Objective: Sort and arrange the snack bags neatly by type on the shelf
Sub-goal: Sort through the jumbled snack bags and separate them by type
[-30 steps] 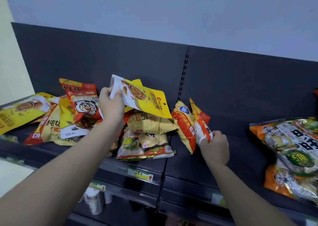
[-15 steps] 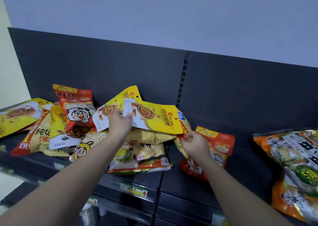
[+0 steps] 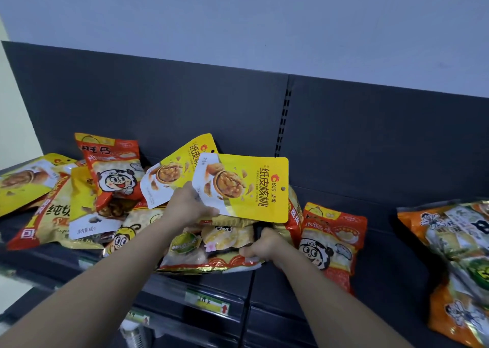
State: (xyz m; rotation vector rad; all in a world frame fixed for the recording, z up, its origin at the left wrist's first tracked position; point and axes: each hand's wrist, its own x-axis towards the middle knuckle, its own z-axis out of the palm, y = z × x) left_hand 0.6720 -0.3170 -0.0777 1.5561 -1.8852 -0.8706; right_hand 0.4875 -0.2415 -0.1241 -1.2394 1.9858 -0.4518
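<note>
On the dark shelf (image 3: 383, 268): sorting walnut bags out of the heap.
My left hand (image 3: 189, 207) pinches a yellow walnut bag (image 3: 251, 189) by its corner above the pile, I judge to pair it with its twin (image 3: 169, 178) just behind. My right hand (image 3: 262, 247) grips the gold-trimmed cake bag (image 3: 201, 244), probably to free it.

Pale blue wall (image 3: 238, 16) above a dark grey, slotted shelf (image 3: 370, 136).
</note>
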